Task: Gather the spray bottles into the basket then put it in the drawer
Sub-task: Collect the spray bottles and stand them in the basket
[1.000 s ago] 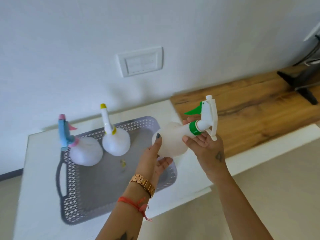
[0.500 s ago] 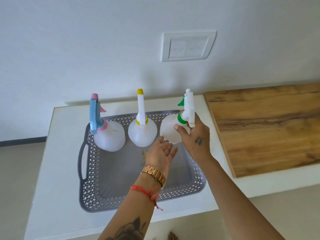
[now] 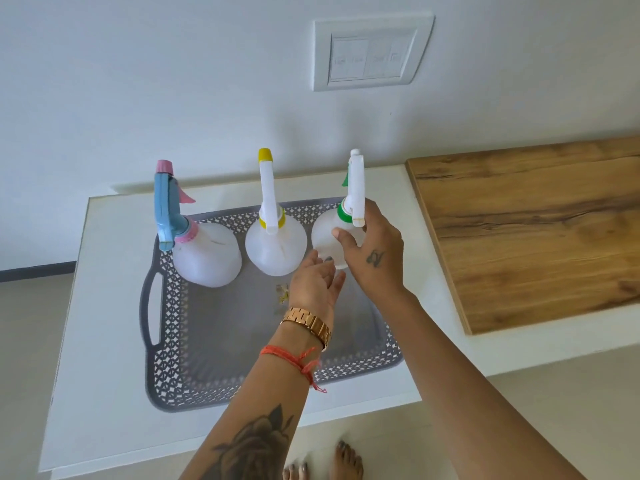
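Standing at the white bench (image 3: 104, 341), I am looking down at the wood-grain board (image 3: 536, 230) lying on its right part, and at the grey perforated plastic basket (image 3: 166, 327) sitting on its left part. Three translucent white spray bottles are now lining the basket's far wall: the blue-and-pink-headed bottle (image 3: 204, 251) on the left, the yellow-capped bottle (image 3: 275, 244) in the middle, and the green-collared bottle (image 3: 325, 233) on the right. A second ago that last one was lying tilted in both my hands over the basket's right edge; now it is standing upright inside, near the yellow-capped bottle.

My right hand (image 3: 374, 251) is still wrapping the green-collared bottle, its fingers (image 3: 341, 235) closed on the shoulder just under the trigger. My left hand (image 3: 317, 282) is hanging open, palm up, beside the bottle's base, gripping nothing.

With all three visible bottles inside, I am judging the gathering done. What is remaining is releasing this bottle, taking the basket, perhaps by its cut-out handle (image 3: 152, 306), and carrying it to the drawer, which is not showing from here.
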